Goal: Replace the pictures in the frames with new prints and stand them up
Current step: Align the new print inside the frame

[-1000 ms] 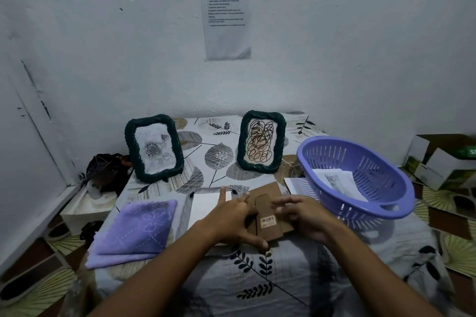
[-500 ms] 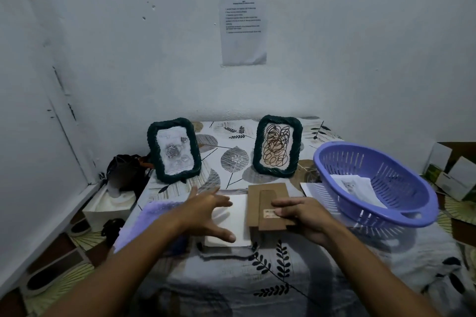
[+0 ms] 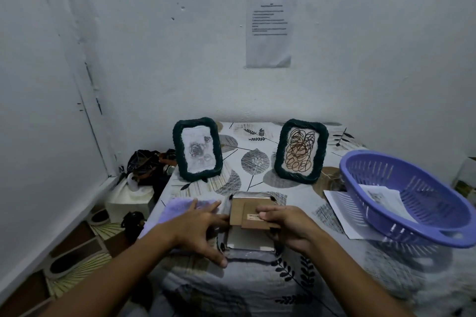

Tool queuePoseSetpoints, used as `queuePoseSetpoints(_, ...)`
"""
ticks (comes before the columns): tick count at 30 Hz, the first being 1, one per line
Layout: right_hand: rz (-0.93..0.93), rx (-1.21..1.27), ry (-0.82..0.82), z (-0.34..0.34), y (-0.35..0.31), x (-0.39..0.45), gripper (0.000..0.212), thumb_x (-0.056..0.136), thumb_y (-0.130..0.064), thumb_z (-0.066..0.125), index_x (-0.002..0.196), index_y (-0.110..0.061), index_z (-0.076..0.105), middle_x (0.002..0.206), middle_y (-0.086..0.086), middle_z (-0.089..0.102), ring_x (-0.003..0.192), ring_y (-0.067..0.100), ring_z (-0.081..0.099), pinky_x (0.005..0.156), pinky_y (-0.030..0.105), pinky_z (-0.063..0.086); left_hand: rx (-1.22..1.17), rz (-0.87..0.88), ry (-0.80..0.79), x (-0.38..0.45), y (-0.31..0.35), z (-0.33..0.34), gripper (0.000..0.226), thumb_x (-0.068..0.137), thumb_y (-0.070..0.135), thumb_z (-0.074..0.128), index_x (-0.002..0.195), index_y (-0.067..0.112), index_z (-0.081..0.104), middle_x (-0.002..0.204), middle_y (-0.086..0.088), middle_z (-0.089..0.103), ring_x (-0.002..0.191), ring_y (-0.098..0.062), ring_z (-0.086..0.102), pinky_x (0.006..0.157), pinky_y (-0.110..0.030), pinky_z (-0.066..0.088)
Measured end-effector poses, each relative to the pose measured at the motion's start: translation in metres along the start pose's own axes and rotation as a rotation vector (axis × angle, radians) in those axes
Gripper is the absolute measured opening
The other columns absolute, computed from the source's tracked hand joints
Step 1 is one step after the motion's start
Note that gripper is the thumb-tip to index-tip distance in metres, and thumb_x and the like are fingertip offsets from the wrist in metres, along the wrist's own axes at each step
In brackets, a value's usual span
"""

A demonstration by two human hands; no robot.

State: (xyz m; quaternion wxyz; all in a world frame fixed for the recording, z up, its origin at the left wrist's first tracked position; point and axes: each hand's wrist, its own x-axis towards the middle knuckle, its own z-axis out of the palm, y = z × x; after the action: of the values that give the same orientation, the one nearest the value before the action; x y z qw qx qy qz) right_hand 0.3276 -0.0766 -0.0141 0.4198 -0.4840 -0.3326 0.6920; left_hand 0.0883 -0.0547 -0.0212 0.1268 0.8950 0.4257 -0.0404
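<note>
Since half a second earlier, the cardboard backing (image 3: 251, 213) had been shifted over the face-down frame (image 3: 249, 244). It was pinched by the right hand (image 3: 286, 225); the left hand (image 3: 198, 226), fingers spread, was laid at its left edge. Backing should be squared before pressing. Beyond the hands, two frames (image 3: 197, 149) had been stood on the table (image 3: 296, 291).
</note>
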Motion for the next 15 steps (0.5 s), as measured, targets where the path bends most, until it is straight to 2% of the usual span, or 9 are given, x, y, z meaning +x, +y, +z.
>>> queuePoseSetpoints(3, 0.000, -0.003, 0.003, 0.0033, 0.0013, 0.0031, 0.020, 0.083, 0.012, 0.058, 0.096, 0.002, 0.069, 0.081, 0.015, 0.065, 0.069, 0.019, 0.059, 0.052, 0.022, 0.047, -0.006, -0.006, 0.006, -0.0013, -0.0005, 0.0019, 0.108, 0.054, 0.089, 0.049, 0.141, 0.025, 0.047, 0.157, 0.000, 0.028, 0.147, -0.010, -0.005, 0.116, -0.056, -0.012)
queuePoseSetpoints(7, 0.005, 0.004, 0.015, 0.0056, 0.0026, 0.0063, 0.019, 0.082, 0.013, 0.058, 0.093, 0.002, 0.069, 0.080, 0.015, 0.065, 0.067, 0.019, 0.059, 0.050, 0.022, 0.047, -0.019, -0.008, 0.030, 0.0001, -0.0025, 0.0056, 0.102, 0.057, 0.085, 0.056, 0.142, 0.031, 0.043, 0.158, -0.004, 0.025, 0.139, 0.001, -0.012, 0.115, -0.053, -0.014)
queuePoseSetpoints(13, -0.006, -0.014, 0.026, 0.0047, 0.0033, 0.0076, 0.020, 0.081, 0.013, 0.059, 0.095, 0.003, 0.069, 0.082, 0.016, 0.065, 0.067, 0.019, 0.057, 0.049, 0.021, 0.043, -0.028, -0.021, 0.043, -0.0004, -0.0027, 0.0060, 0.095, 0.065, 0.078, 0.063, 0.145, 0.033, 0.039, 0.160, -0.003, 0.018, 0.135, 0.005, -0.015, 0.116, -0.051, -0.015)
queuePoseSetpoints(15, -0.012, -0.012, 0.028, 0.0037, 0.0041, 0.0082, 0.020, 0.081, 0.012, 0.059, 0.097, 0.003, 0.069, 0.083, 0.016, 0.065, 0.068, 0.019, 0.057, 0.052, 0.023, 0.042, -0.032, -0.020, 0.041, 0.0004, -0.0034, 0.0070, 0.101, 0.059, 0.085, 0.058, 0.145, 0.034, 0.039, 0.160, -0.002, 0.017, 0.135, 0.006, -0.015, 0.115, -0.049, -0.017)
